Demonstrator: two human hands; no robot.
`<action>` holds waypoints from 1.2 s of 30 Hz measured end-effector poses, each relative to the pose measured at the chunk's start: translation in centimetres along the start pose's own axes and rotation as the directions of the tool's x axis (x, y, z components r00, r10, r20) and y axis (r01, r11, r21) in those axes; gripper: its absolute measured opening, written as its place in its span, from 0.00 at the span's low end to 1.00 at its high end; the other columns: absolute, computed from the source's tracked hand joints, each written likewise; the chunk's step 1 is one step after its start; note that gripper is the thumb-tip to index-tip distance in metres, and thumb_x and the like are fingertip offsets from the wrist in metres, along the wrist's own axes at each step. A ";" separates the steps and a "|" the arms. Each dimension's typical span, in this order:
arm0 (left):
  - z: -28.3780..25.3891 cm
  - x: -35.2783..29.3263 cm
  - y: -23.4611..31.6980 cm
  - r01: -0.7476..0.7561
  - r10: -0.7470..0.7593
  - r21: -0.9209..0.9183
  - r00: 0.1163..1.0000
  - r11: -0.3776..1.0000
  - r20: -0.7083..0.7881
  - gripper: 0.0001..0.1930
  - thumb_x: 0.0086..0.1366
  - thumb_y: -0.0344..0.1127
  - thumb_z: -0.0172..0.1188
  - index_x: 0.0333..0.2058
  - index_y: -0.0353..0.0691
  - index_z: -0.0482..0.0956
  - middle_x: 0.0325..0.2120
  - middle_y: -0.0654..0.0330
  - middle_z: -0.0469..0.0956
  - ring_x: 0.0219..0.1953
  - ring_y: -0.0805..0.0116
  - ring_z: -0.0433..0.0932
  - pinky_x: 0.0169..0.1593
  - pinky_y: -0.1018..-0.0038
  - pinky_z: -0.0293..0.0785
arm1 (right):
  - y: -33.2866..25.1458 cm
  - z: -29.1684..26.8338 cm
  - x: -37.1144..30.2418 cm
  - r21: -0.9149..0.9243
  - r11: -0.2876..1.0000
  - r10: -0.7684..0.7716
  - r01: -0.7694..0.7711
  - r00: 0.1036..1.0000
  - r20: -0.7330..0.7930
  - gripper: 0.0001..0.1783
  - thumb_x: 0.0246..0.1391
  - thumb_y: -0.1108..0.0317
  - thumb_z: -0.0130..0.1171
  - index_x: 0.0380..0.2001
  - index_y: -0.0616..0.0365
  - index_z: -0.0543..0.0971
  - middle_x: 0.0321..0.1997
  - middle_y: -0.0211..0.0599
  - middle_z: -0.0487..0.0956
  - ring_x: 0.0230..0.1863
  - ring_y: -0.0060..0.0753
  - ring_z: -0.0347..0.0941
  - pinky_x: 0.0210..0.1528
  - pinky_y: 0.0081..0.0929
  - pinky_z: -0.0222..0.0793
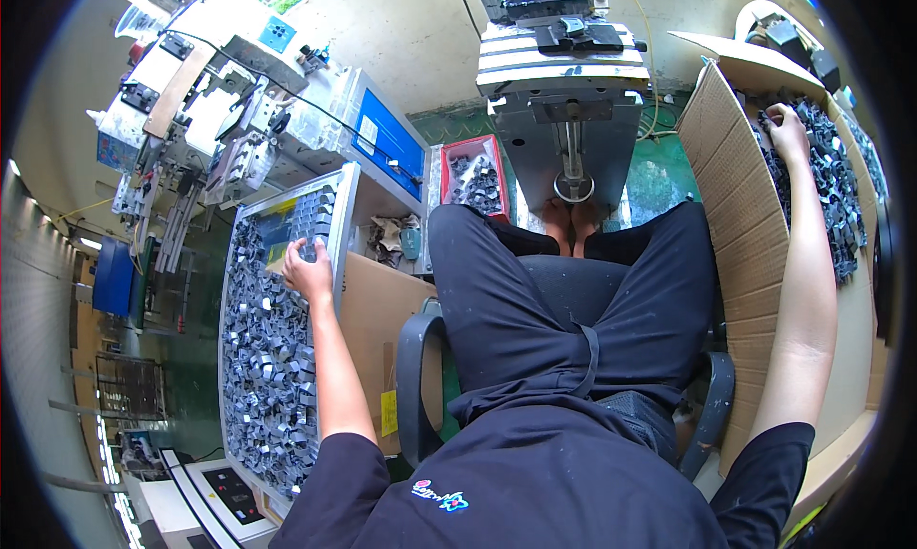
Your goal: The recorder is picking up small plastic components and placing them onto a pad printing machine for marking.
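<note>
My left hand [310,270] is over the far part of a metal-rimmed tray [227,306]. Its thumb and fingers close around a small grey piece [308,252]. Beside it, similar pieces [320,211] stand in neat rows, while a deep heap of loose grey pieces [267,377] covers the nearer part of the tray. On the right, my right hand [787,134] reaches into an open cardboard box [731,177], fingers pinched on a small dark piece [765,120]. Many loose dark grey pieces [833,181] fill the box around it.
A grey machine [564,119] stands straight ahead, beyond my knees. A red bin [475,179] with more grey pieces sits left of it. Further left are a blue-panelled cabinet [387,143] and machinery [205,119]. The armrests [420,391] of my chair flank my legs.
</note>
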State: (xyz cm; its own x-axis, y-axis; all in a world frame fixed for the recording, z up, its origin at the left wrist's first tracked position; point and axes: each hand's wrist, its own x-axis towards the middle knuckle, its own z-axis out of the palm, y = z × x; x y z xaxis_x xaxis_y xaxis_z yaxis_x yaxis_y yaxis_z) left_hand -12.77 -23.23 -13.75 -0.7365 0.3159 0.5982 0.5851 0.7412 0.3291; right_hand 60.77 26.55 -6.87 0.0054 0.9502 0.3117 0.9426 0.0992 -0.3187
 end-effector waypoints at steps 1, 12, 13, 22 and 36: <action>0.0 0.0 0.4 -0.022 0.021 -0.018 0.998 1.000 -0.062 0.18 0.57 0.49 0.64 0.43 0.48 0.80 0.55 0.58 0.74 0.60 0.53 0.67 0.63 0.51 0.53 | 0.1 -0.2 0.0 -0.007 1.000 0.000 0.000 1.000 -0.002 0.16 0.53 0.62 0.64 0.45 0.48 0.80 0.46 0.39 0.83 0.49 0.39 0.79 0.51 0.36 0.73; -6.6 -0.8 27.8 -0.313 0.408 -0.833 0.905 0.455 -0.118 0.09 0.69 0.34 0.55 0.41 0.36 0.81 0.31 0.58 0.82 0.29 0.71 0.78 0.33 0.78 0.71 | -0.7 0.1 0.1 0.165 0.985 0.081 -0.043 0.969 -0.234 0.19 0.47 0.66 0.67 0.44 0.56 0.82 0.44 0.44 0.83 0.46 0.42 0.79 0.53 0.34 0.72; -7.0 -1.4 30.9 -0.312 0.471 -0.868 0.876 0.386 -0.105 0.09 0.68 0.33 0.56 0.42 0.37 0.81 0.30 0.58 0.82 0.27 0.72 0.77 0.32 0.78 0.70 | 0.3 0.0 0.2 0.191 0.981 0.069 -0.020 0.965 -0.254 0.19 0.45 0.66 0.67 0.43 0.56 0.83 0.43 0.44 0.83 0.45 0.41 0.79 0.53 0.34 0.73; -4.8 0.2 46.7 -0.465 0.788 -0.768 0.611 0.441 0.083 0.28 0.55 0.60 0.67 0.49 0.47 0.81 0.41 0.52 0.76 0.45 0.55 0.77 0.52 0.63 0.72 | -0.3 0.3 0.7 0.688 0.726 0.226 0.004 0.943 -0.244 0.13 0.52 0.70 0.65 0.40 0.61 0.78 0.38 0.41 0.84 0.38 0.31 0.82 0.39 0.27 0.78; -3.8 1.2 46.3 -0.253 0.764 -0.891 0.629 0.377 0.145 0.21 0.62 0.49 0.65 0.46 0.39 0.81 0.40 0.52 0.77 0.45 0.62 0.77 0.50 0.69 0.72 | -20.9 -4.8 -5.3 0.715 0.516 -0.312 0.473 0.880 -0.358 0.15 0.57 0.75 0.58 0.48 0.57 0.82 0.38 0.42 0.85 0.40 0.28 0.81 0.44 0.23 0.76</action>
State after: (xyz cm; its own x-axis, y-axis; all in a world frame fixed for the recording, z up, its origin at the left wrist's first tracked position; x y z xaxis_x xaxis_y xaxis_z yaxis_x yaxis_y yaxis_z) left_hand 14.70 9.21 4.93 -0.0655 0.8506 0.5217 0.7094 -0.3280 0.6239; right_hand 42.62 18.04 2.47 -0.1695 0.6999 0.6939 0.2500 0.7116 -0.6567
